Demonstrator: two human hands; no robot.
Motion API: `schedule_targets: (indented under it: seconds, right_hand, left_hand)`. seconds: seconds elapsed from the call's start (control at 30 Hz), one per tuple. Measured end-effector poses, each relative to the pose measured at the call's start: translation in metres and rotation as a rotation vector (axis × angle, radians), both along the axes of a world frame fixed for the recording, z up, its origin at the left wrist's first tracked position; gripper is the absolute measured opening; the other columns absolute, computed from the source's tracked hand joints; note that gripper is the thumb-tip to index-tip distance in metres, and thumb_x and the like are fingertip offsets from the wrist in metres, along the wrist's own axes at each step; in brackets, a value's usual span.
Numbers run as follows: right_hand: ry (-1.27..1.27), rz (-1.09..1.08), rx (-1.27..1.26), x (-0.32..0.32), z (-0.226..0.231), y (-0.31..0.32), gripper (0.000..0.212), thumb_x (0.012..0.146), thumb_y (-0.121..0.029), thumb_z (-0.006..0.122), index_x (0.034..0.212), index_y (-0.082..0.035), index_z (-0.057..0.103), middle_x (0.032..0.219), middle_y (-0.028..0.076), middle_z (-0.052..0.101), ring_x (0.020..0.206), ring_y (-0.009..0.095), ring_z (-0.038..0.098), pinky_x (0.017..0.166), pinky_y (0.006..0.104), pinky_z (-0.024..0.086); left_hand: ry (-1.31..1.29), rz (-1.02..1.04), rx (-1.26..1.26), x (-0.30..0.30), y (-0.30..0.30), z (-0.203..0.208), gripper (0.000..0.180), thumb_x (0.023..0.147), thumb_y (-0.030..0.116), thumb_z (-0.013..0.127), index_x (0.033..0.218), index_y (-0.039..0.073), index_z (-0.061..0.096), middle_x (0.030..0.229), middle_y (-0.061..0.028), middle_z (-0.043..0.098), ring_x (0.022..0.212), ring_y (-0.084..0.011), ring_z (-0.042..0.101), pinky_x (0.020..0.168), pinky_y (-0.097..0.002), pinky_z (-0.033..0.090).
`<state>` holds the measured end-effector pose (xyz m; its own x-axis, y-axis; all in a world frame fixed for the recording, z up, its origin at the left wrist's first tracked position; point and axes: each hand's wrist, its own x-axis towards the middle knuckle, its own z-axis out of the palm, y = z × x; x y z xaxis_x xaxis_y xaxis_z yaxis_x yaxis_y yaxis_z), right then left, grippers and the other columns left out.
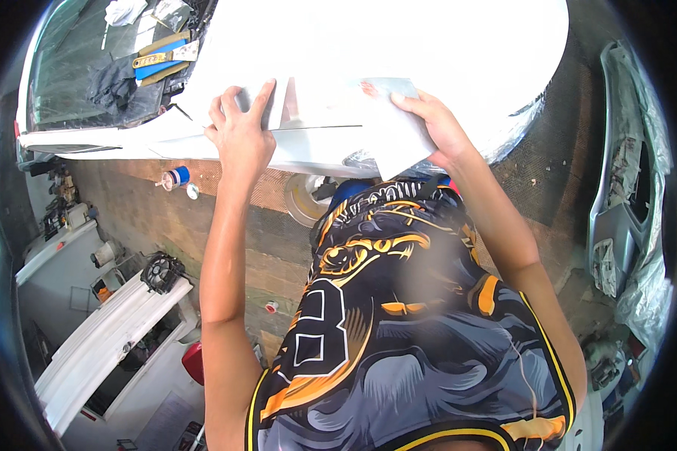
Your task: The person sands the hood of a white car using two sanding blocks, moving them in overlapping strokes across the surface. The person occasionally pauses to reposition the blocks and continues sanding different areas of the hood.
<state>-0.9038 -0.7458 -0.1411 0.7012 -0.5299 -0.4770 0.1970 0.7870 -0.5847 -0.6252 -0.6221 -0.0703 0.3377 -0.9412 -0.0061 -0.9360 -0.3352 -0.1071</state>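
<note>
Right hand (440,129) with a pale sheet (400,139) over a white car (489,45) – left hand (242,135) close by.
The sheet sits at the car's near edge, clamped between right thumb and fingers, mostly hidden beneath; the left fingers are spread at a grey piece (280,101), partly covered – whether they grip it, I cannot tell. A scraper (154,59) and dark cloth (115,89) lie by the windscreen, a blue tin (174,178) on the floor. The shirt (429,346) blocks much of the floor; glare blurs the car's outlines.
</note>
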Motion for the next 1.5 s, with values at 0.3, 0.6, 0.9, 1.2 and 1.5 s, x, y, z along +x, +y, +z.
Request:
schedule_targets:
  seconds: [0.3,0.6,0.9,1.2,1.5]
  right_hand:
    - [0.108,-0.057,0.066,-0.046,-0.018,0.005,0.06,0.099,-0.028,0.068,0.146,0.004,0.05,0.129,0.019,0.067,0.113,0.024,0.07,0.095,0.0376,0.06]
    - [0.052,-0.046,0.082,-0.029,-0.015,0.009,0.053,0.1,-0.025,0.068,0.141,0.005,0.053,0.125,0.017,0.068,0.11,0.022,0.07,0.094,0.0369,0.059]
    - [0.083,0.036,0.087,-0.012,0.003,0.01,0.055,0.1,-0.025,0.068,0.141,0.007,0.052,0.125,0.018,0.067,0.108,0.023,0.071,0.092,0.0372,0.061]
    - [0.048,-0.005,0.081,-0.016,-0.005,0.01,0.054,0.099,-0.025,0.071,0.139,0.008,0.054,0.123,0.018,0.068,0.106,0.022,0.071,0.09,0.0357,0.061]
    - [0.087,-0.038,0.087,-0.036,-0.019,0.014,0.056,0.099,-0.027,0.07,0.14,0.008,0.053,0.123,0.018,0.068,0.108,0.023,0.071,0.091,0.0367,0.061]
  left_hand:
    - [0.071,0.046,-0.028,0.041,0.026,0.011,0.091,0.069,-0.01,0.065,0.145,0.04,0.061,0.147,-0.016,0.043,0.143,-0.0417,0.037,0.111,-0.0589,0.036]
    - [0.219,-0.075,0.085,-0.028,0.053,0.029,0.096,0.065,-0.014,0.063,0.147,0.037,0.061,0.15,-0.0173,0.04,0.143,-0.044,0.037,0.113,-0.0588,0.035]
    - [0.151,0.046,-0.026,-0.023,0.042,0.001,0.091,0.066,-0.008,0.068,0.146,0.037,0.06,0.148,-0.0152,0.04,0.142,-0.0423,0.034,0.106,-0.0599,0.036]
    - [0.102,-0.01,-0.039,-0.037,-0.011,-0.009,0.081,0.069,-0.002,0.069,0.142,0.032,0.064,0.145,-0.0164,0.044,0.139,-0.0425,0.036,0.103,-0.0607,0.035]
    - [0.088,0.003,0.012,-0.036,-0.022,-0.014,0.086,0.069,-0.003,0.068,0.144,0.038,0.061,0.148,-0.0151,0.043,0.14,-0.0436,0.038,0.106,-0.0643,0.037]
